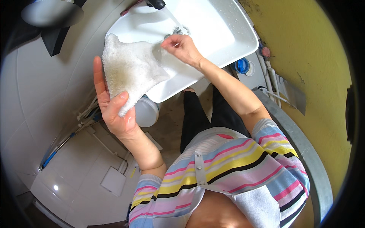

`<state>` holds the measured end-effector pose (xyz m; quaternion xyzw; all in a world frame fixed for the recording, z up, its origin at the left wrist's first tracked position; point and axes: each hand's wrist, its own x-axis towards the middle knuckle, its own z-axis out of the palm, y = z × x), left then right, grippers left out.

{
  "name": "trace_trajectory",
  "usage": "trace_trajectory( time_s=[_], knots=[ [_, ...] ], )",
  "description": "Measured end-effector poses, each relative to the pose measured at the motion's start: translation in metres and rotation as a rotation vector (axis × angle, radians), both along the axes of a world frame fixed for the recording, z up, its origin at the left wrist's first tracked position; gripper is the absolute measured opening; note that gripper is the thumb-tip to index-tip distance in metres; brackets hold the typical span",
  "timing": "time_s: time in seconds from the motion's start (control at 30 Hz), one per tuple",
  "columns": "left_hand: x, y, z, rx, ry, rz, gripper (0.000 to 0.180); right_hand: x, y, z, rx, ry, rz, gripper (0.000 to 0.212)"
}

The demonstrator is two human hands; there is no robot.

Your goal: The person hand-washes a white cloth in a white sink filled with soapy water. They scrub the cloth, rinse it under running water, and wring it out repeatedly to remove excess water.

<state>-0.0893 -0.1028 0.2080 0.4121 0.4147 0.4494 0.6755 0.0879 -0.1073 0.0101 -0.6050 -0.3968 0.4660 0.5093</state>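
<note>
A white terry cloth [131, 70] with a yellowish-brown stain in its middle is spread over my left hand [118, 112], at the left edge of the white sink. My left thumb presses on the cloth's lower corner while the fingers stretch out behind it. To the right of the cloth, over the basin, my right hand [184, 49] has its fingers curled to the thumb. I cannot make out anything in its pinch. From the black faucet [156, 3] a stream of water falls toward the drain [178, 30], just beyond my right hand.
The white sink [243, 41] stands against a yellow wall [304, 49]. A pale bucket [147, 112] is below its left front corner. On the right are a blue-topped container [242, 65] and white pipes [269, 76]. A blue-handled pole [49, 159] leans at the left.
</note>
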Motion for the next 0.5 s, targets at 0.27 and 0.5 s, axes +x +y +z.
trace_trajectory(
  time_s=[0.27, 0.5],
  knots=[
    [0.002, -0.005, -0.008, -0.016, 0.042, -0.023, 0.090, -0.025, -0.001, 0.021, 0.045, 0.051, 0.113, 0.012],
    [0.010, -0.011, -0.013, -0.048, 0.002, -0.099, 0.089, -0.030, -0.004, 0.028, 0.114, -0.179, 0.143, 0.009]
  ],
)
